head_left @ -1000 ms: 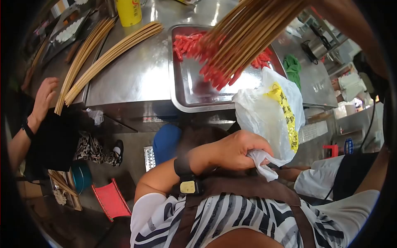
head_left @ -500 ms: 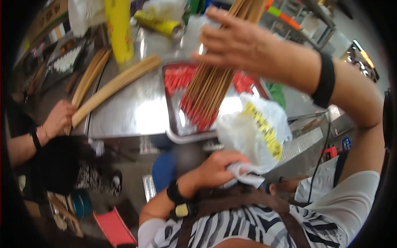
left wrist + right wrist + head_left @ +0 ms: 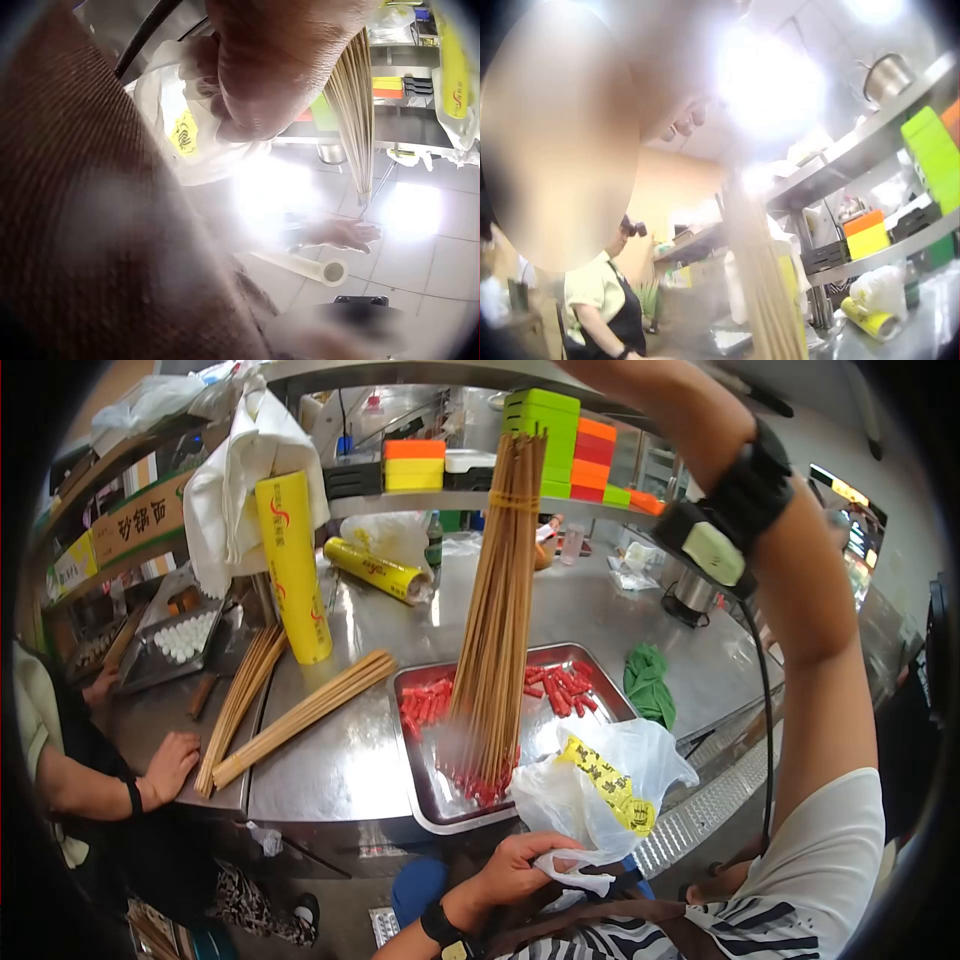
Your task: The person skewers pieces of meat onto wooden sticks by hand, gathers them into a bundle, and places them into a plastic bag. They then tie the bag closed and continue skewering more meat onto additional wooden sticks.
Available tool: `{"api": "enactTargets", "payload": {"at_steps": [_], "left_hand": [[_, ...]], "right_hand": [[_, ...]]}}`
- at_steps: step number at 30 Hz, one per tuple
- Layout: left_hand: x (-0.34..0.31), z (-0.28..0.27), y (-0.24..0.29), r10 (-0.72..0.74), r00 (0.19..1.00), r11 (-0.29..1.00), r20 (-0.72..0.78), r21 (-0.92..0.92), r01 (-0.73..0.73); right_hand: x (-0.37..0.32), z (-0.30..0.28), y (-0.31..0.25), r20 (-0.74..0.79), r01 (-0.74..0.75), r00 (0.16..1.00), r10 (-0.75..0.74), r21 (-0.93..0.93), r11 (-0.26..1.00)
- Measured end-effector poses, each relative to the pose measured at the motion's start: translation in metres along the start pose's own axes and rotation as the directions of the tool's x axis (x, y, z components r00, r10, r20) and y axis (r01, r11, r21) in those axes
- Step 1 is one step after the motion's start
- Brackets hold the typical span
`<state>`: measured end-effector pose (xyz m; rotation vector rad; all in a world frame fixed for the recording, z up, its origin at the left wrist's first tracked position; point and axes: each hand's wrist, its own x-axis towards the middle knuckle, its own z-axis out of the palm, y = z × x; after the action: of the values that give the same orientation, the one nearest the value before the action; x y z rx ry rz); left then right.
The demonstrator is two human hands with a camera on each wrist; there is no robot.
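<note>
A tall bundle of bamboo skewers, tied near the top with a yellowish band, stands almost upright in a metal tray. Red pieces cluster at its lower ends. More short red pieces lie along the tray's far side. My left hand pinches the edge of a white plastic bag with yellow print, at the tray's near right corner. My right arm reaches up, its hand past the top of the head view. In the left wrist view my right hand has straight fingers near the bundle's top end.
Two loose skewer bundles lie left of the tray, near another person's hand. A yellow film roll stands behind them; another lies flat. A green cloth sits to the right. A shelf with coloured boxes spans the back.
My right hand has risen above the skewer bundle, which now stands upright instead of slanting. The head view has tilted up. My left hand keeps its pinch on the bag.
</note>
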<state>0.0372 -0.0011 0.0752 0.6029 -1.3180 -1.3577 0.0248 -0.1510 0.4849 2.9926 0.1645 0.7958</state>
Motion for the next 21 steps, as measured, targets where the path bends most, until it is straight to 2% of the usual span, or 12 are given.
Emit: {"api": "enactTargets", "payload": {"at_steps": [1, 5, 7, 8, 10, 13, 15, 16, 17, 18, 19, 21], "left_hand": [[0.000, -0.001, 0.000, -0.003, 1.000, 1.000, 0.000, -0.007, 0.003], [-0.001, -0.007, -0.012, -0.019, 1.000, 0.999, 0.007, 0.045, 0.019], [0.000, -0.008, -0.014, 0.004, 1.000, 0.999, 0.004, 0.037, -0.004], [0.001, -0.007, -0.010, 0.040, 0.999, 0.997, 0.002, 0.061, -0.040], [0.001, -0.008, -0.007, 0.018, 1.000, 0.996, -0.013, 0.084, -0.017], [-0.001, -0.004, 0.002, -0.020, 0.997, 0.998, -0.074, 0.063, 0.025], [-0.003, -0.002, 0.000, -0.036, 0.991, 0.999, -0.130, -0.023, 0.034], [-0.005, -0.001, 0.000, -0.046, 0.993, 0.999, -0.105, -0.024, 0.044], [-0.006, -0.001, 0.001, -0.045, 0.989, 0.999, -0.144, 0.021, 0.048], [-0.005, 0.000, 0.001, -0.042, 0.984, 0.997, -0.176, 0.063, 0.053], [-0.005, 0.002, 0.002, -0.054, 0.990, 0.996, -0.130, 0.060, 0.062], [-0.003, 0.006, 0.003, -0.085, 0.967, 0.994, -0.239, 0.045, 0.098]], "right_hand": [[0.010, 0.000, 0.017, 0.120, -0.093, 0.990, 0.078, 0.130, 0.987], [-0.005, 0.052, 0.049, 0.095, 0.025, 0.995, -0.027, 0.025, 0.999], [-0.011, 0.060, 0.024, 0.119, -0.233, 0.962, 0.247, -0.120, 0.965], [-0.010, 0.062, 0.025, 0.110, -0.247, 0.959, 0.260, -0.118, 0.962], [-0.004, 0.063, 0.029, 0.165, -0.109, 0.980, 0.109, -0.010, 0.994], [0.002, 0.072, 0.035, 0.120, -0.142, 0.982, 0.148, -0.059, 0.988], [0.000, 0.076, 0.031, 0.080, -0.191, 0.976, 0.200, -0.108, 0.976], [-0.002, 0.078, 0.029, -0.139, -0.061, 0.990, 0.031, -0.211, 0.976], [-0.005, 0.079, 0.028, -0.324, 0.040, 0.933, -0.159, -0.345, 0.938], [-0.005, 0.075, 0.021, -0.359, 0.154, 0.868, -0.344, -0.465, 0.872], [-0.006, 0.069, 0.016, -0.354, 0.246, 0.778, -0.520, -0.589, 0.770], [-0.025, 0.064, -0.014, 0.027, 0.468, 0.797, -0.603, -0.660, 0.588]]}}
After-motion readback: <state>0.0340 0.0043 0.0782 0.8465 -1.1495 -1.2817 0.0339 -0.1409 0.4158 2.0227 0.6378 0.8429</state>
